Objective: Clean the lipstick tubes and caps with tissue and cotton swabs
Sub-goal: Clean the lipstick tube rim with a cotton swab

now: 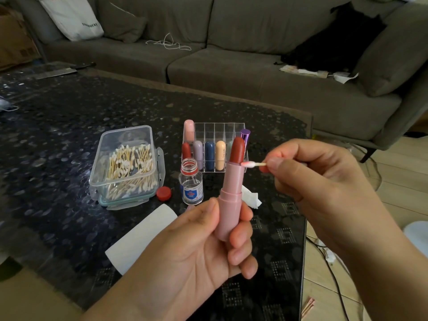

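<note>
The left hand [208,246] gripped a pink lipstick [231,188] upright above the desk [58,158], its red bullet raised. The right hand [312,179] pinched a swab [251,164], its pink-stained tip touching the tube's rim. Behind lay a tissue [139,237], an open bottle [191,181] beside its red cap [164,193], a swab box [126,163] and a rack [217,147] of lipsticks.

swab [253,164] stick end buried in right hand [319,179] fingers; bottle [191,186] label print too small; white bag [71,17] top cropped.
</note>
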### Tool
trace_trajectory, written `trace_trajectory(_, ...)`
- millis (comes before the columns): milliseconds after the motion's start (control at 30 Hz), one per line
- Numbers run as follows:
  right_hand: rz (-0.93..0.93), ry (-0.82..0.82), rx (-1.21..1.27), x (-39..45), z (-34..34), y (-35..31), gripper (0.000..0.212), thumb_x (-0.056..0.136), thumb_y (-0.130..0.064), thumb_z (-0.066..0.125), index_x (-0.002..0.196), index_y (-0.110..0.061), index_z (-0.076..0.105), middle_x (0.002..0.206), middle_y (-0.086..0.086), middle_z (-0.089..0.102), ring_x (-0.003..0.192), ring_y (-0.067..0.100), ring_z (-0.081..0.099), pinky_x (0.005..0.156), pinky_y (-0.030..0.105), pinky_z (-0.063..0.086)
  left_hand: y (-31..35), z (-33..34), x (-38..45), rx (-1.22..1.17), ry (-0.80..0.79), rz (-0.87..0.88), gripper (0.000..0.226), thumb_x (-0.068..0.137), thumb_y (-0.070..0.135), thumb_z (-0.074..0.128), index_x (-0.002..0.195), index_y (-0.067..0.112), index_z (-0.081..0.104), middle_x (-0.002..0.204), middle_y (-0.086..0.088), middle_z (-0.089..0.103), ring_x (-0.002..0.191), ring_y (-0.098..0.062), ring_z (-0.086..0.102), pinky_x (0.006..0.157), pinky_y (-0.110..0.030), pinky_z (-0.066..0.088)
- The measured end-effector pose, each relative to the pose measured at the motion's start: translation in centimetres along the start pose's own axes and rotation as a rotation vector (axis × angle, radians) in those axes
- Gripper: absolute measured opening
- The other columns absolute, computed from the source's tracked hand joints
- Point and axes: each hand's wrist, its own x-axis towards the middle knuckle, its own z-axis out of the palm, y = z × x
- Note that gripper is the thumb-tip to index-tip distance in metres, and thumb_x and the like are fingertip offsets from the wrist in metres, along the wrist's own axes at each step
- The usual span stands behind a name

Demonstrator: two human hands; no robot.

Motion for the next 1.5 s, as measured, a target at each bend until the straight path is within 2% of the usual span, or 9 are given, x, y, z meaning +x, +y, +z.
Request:
trace_trajectory(433,-0.004,-0.008,0.047,0.14,0.03,0.21,0.016,0.069,-0.037,0.063,0.068,-0.023,0.072,0.055,-0.010,0.050,0.054,0.006,0.039,0.053,0.019,0.033,0.33,0.56,-0.05,-0.032,0.021,-0.025,0.033,0.105,0.022,0.032,0.112,-0.004,0.051,0.084,-0.012,0.051,0.074,-0.020,0.050,0.078,-0.037,0.044)
trace_trajectory(600,-0.015,-0.015,0.047,-0.06,0.14,0.14,0.016,0.070,-0.038,0.064,0.069,-0.024,0.072,0.056,-0.006,0.050,0.056,0.010,0.039,0.052,0.024,0.032,0.43,0.76,-0.04,-0.036,0.034,-0.021,0.032,0.105,0.021,0.032,0.112,-0.004,0.050,0.085,-0.013,0.052,0.076,-0.020,0.051,0.079,-0.037,0.044)
trace_trajectory(700,-0.027,-0.040,0.019,-0.26,0.43,-0.05,0.016,0.071,-0.037,0.064,0.068,-0.023,0.071,0.052,0.008,0.042,0.052,0.021,0.031,0.048,0.027,0.028,0.52,0.78,-0.11,-0.043,0.047,-0.019,0.033,0.105,0.021,0.030,0.113,-0.004,0.049,0.086,-0.013,0.052,0.076,-0.021,0.050,0.079,-0.037,0.044)
trace_trajectory(800,-0.045,-0.095,-0.054,-0.40,0.58,-0.33,0.016,0.072,-0.036,0.062,0.068,-0.023,0.070,0.056,0.020,0.043,0.052,0.025,0.034,0.047,0.021,0.031,0.67,0.77,-0.21,-0.053,0.064,-0.017,0.035,0.106,0.022,0.028,0.114,-0.005,0.049,0.086,-0.013,0.051,0.076,-0.021,0.050,0.080,-0.037,0.043)
trace_trajectory(1000,-0.050,-0.008,-0.002,-0.39,0.60,-0.08,0.020,0.074,-0.038,0.063,0.071,-0.020,0.071,0.051,0.007,0.035,0.049,0.021,0.028,0.044,0.027,0.024,0.69,0.87,-0.22,-0.039,0.070,-0.019,0.033,0.105,0.022,0.030,0.113,-0.003,0.050,0.086,-0.012,0.051,0.076,-0.020,0.050,0.080,-0.037,0.043)
trace_trajectory(1233,-0.074,-0.084,-0.090,-0.52,0.75,-0.51,0.017,0.073,-0.037,0.062,0.068,-0.023,0.069,0.053,0.016,0.043,0.049,0.017,0.035,0.046,0.015,0.032,0.88,0.85,-0.29,-0.058,0.086,-0.021,0.035,0.106,0.023,0.028,0.114,-0.004,0.049,0.086,-0.013,0.052,0.076,-0.021,0.049,0.080,-0.037,0.043)
trace_trajectory(1367,-0.052,0.010,0.022,-0.37,0.55,-0.12,0.016,0.073,-0.038,0.063,0.070,-0.024,0.071,0.053,0.011,0.038,0.053,0.032,0.027,0.047,0.034,0.023,0.73,0.93,-0.25,-0.049,0.076,-0.033,0.035,0.105,0.024,0.028,0.112,-0.003,0.050,0.086,-0.011,0.052,0.075,-0.019,0.049,0.080,-0.036,0.043)
trace_trajectory(1433,-0.056,0.020,0.023,-0.32,0.57,-0.08,0.016,0.074,-0.037,0.063,0.071,-0.023,0.071,0.054,0.010,0.038,0.054,0.033,0.027,0.049,0.035,0.023,0.66,0.97,-0.20,-0.049,0.070,-0.035,0.036,0.105,0.024,0.028,0.112,-0.003,0.050,0.085,-0.011,0.051,0.075,-0.019,0.048,0.080,-0.036,0.043)
trace_trajectory(1500,-0.070,0.003,0.003,-0.35,0.77,-0.21,0.016,0.075,-0.036,0.063,0.071,-0.022,0.070,0.053,0.011,0.035,0.051,0.026,0.028,0.046,0.029,0.026,0.65,0.94,-0.20,-0.053,0.069,-0.037,0.036,0.106,0.024,0.028,0.112,-0.003,0.050,0.086,-0.011,0.051,0.075,-0.019,0.048,0.080,-0.036,0.043)
